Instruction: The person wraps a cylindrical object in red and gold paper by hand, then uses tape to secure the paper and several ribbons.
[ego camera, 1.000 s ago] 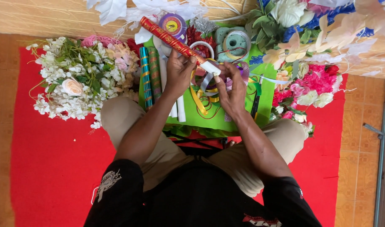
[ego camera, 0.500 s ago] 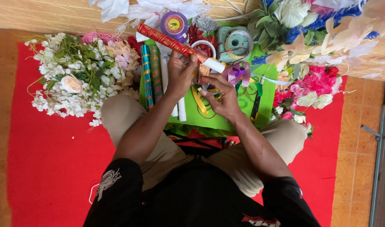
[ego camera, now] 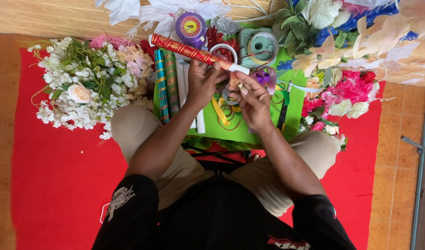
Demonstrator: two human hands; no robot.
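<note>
Basically left hand fingers pinch the red-gold wrapped stick held over the green sheet, right hand fingers pinch the wrap at its white end, so best keep the stick steady and wrap taut.

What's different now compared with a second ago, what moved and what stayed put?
The right hand drew in beside the left hand, its fingertips now at the bare white end of the red-and-gold wrapped stick. The left hand kept its grip on the stick. The flowers and tape rolls stayed put.
</note>
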